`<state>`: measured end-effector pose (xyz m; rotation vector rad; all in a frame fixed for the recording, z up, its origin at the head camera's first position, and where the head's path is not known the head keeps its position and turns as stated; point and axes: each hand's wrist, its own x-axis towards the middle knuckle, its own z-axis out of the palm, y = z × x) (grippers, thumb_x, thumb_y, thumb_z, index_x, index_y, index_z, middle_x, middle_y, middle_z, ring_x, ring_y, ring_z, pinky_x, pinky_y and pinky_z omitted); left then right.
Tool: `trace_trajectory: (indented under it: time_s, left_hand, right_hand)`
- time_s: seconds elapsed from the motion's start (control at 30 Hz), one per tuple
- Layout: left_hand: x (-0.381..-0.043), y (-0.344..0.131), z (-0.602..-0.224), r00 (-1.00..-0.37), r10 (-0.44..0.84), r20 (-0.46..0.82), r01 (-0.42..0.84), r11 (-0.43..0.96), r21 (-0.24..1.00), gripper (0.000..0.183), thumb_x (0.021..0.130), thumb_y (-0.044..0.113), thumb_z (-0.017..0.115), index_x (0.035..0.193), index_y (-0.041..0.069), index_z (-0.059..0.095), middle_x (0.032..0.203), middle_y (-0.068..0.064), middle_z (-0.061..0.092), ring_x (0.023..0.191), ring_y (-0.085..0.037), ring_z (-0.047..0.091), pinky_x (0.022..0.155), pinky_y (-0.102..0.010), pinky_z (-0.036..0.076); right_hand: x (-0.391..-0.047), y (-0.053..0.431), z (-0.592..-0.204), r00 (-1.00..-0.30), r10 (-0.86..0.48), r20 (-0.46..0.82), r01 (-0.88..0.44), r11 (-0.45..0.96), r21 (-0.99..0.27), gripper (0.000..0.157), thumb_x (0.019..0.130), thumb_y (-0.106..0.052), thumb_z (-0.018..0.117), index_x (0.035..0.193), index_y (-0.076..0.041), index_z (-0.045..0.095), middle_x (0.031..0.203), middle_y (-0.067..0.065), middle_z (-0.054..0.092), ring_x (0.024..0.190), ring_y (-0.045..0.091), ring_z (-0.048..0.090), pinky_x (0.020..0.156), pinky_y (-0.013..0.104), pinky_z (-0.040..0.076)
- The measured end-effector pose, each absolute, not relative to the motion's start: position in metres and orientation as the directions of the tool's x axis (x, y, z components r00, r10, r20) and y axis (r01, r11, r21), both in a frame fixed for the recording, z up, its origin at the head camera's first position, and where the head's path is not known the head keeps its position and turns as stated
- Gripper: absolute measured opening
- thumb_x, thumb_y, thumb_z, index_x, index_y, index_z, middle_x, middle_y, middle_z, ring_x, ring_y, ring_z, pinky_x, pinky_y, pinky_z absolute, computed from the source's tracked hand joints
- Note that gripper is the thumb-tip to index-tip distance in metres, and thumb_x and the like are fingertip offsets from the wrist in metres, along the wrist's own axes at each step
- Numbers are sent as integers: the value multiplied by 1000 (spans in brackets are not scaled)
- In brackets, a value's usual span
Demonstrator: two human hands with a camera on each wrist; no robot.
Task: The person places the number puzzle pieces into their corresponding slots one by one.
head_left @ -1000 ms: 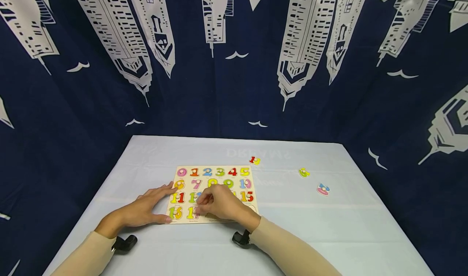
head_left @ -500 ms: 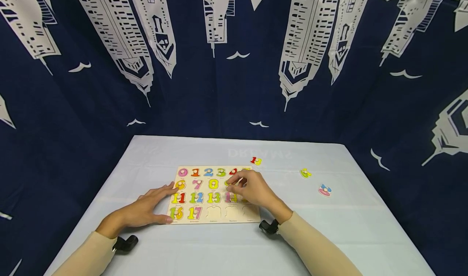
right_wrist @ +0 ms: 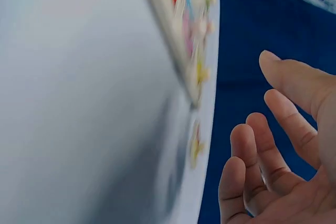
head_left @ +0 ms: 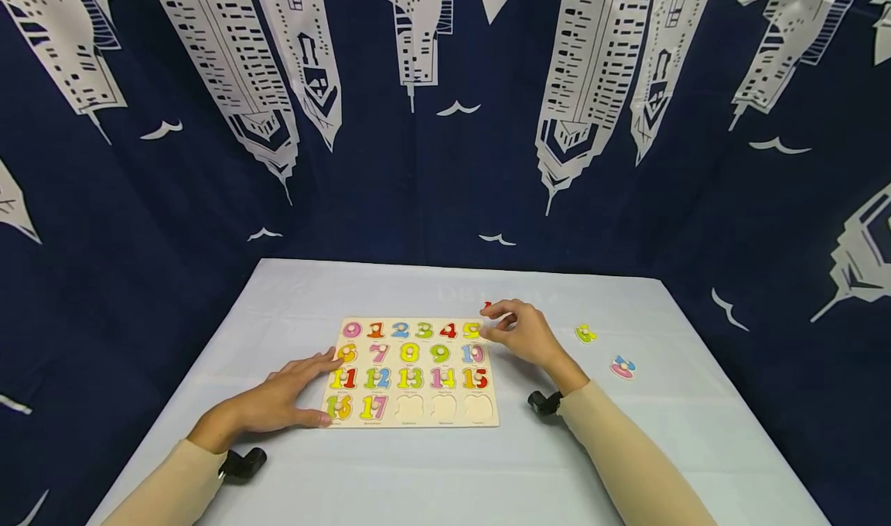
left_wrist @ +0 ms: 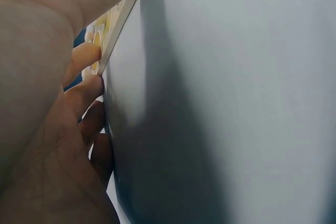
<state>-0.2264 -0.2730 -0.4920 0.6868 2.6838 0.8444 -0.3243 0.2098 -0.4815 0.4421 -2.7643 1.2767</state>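
Observation:
A wooden number puzzle board lies on the table with knobbed number pieces in its slots, from 0 through 17. Three recesses at its lower right are bare. My left hand rests at the board's left edge, fingers and thumb spread onto it. Past the board's top right corner hovers my right hand, thumb and fingers apart, holding nothing. Its fingers nearly cover a red-and-yellow number piece in the head view. The right wrist view shows that piece, blurred, on the table beyond the board's corner.
Farther right on the white table lie a yellow-green number piece and a pink-and-blue one. A dark blue cloth with white building prints hangs behind the table.
My right hand has moved from the board's lower middle up and right to the red-and-yellow piece, uncovering the 17 piece and the bare recesses. My left hand stays at the board's edge.

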Motion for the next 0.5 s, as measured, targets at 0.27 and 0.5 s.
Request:
trace_trajectory:
  time_s: [0.27, 0.5]
  left_hand:
    - [-228, -275, -495, -864, 492, -107, 344, 732, 588, 99, 96, 55, 93, 178, 22, 48, 193, -18, 30, 175, -57, 30, 127, -93, 27]
    - [-229, -276, -495, -865, 489, -109, 339, 732, 591, 99, 96, 58, 92, 178, 23, 48, 194, -15, 30, 177, -55, 29, 128, -94, 24]
  right_hand:
    - [-367, 224, -497, -983, -152, 103, -178, 646, -742, 41, 102, -24, 93, 139, -10, 83, 138, 17, 81, 112, 31, 80, 97, 39, 64]
    - [-397, 227, -515, -991, -102, 92, -136, 637, -759, 28, 102, -20, 92, 127, -8, 88, 120, 11, 87, 108, 25, 76, 101, 38, 60]
